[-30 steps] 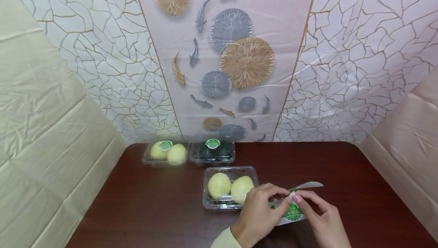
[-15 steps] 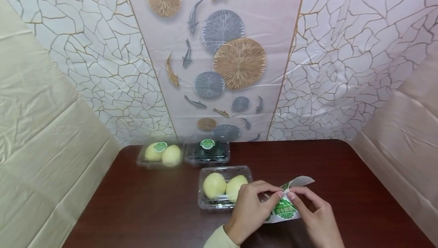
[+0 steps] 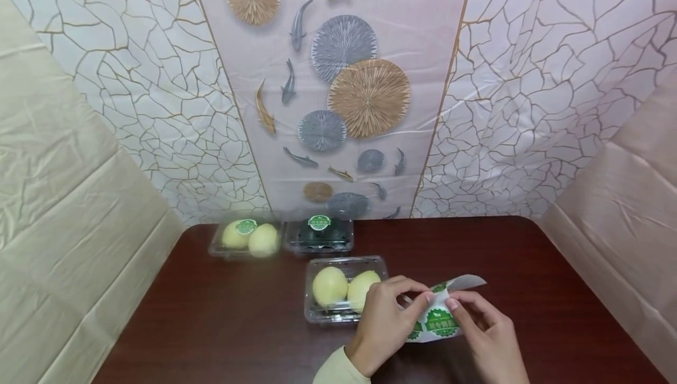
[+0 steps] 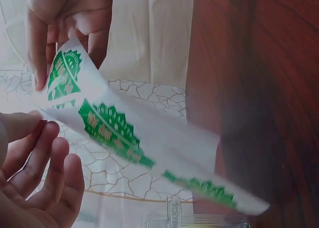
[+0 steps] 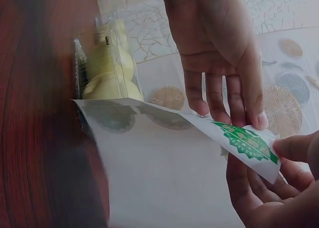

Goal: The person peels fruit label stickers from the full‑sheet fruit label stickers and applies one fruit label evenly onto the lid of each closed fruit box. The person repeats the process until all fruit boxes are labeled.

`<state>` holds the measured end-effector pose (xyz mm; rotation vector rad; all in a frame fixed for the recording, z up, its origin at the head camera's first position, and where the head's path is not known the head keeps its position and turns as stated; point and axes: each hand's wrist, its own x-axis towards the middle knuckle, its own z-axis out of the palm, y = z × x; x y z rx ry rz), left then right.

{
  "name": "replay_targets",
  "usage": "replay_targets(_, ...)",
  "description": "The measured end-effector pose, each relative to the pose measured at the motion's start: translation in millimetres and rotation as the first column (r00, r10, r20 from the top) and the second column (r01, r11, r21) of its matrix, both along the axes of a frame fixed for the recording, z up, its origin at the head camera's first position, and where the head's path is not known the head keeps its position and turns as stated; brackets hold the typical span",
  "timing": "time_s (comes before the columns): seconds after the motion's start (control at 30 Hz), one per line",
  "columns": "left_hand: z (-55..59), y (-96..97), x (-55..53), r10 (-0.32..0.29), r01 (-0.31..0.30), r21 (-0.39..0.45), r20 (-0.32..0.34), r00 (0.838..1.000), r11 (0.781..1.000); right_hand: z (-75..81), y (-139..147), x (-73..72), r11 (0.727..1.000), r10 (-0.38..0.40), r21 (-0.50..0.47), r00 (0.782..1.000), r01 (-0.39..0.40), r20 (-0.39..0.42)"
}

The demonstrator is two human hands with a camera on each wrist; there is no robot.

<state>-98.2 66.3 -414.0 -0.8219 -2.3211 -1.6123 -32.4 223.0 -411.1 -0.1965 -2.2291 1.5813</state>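
Both hands hold a white sheet of green stickers (image 3: pixel 441 322) over the right front of the table. My left hand (image 3: pixel 383 316) pinches the sheet's edge between thumb and index finger, its other fingers loosely bent in the left wrist view. Opposite it, my right hand (image 3: pixel 489 331) pinches the sheet with thumb and forefinger. The sheet is bent, its far end (image 3: pixel 468 281) curling up behind the fingers. In the right wrist view its plain white back (image 5: pixel 164 173) shows. Beyond my left hand stands a clear plastic box (image 3: pixel 346 263) with two pale yellow pears (image 3: pixel 330 287).
At the back left sits another clear box (image 3: pixel 217 249) of pale yellow fruit, bearing a green sticker (image 3: pixel 246 227). Beside it, a clear box (image 3: pixel 346 243) holds dark green produce under a similar sticker (image 3: pixel 319 223). Patterned cloth (image 3: pixel 344 107) hangs behind the dark red table (image 3: pixel 227 313).
The view has shifted slightly right. The sheet has tilted so more of its green stickers faces the head camera. My fingertips have drawn slightly apart, both hands still pinching the sheet.
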Motion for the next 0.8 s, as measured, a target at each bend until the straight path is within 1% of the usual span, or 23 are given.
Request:
replay_targets(0.17, 1.0, 0.5, -0.4, 0.026, -0.026, -0.017, 0.020, 0.999, 1.000, -3.4, 3, 1.6, 0.998, -0.037, -0.059, 0.999, 0.038, 0.020)
replay_targets(0.4, -0.1, 0.8, -1.6, 0.054, -0.054, -0.018, 0.007, 0.999, 0.998, -6.4, 5, 2.7, 0.994, -0.070, -0.075, 0.995, 0.075, 0.072)
replay_targets(0.47, -0.8, 0.7, -1.8, 0.058, -0.058, -0.020, -0.003, 0.998, 0.998, -7.7, 5, 3.0, 0.992, -0.065, -0.101, 0.996, 0.072, 0.068)
replay_targets(0.6, -1.3, -0.1, -2.2, 0.064, -0.065, -0.019, -0.006, 0.998, 0.998, -9.6, 7, 2.5, 0.990, -0.060, -0.121, 0.996, 0.069, 0.071)
replay_targets(0.8, 0.0, -2.3, -2.6, 0.072, -0.071, -0.010, 0.009, 0.997, 0.997, -11.4, 9, 1.3, 0.994, -0.062, -0.090, 0.995, 0.069, 0.075)
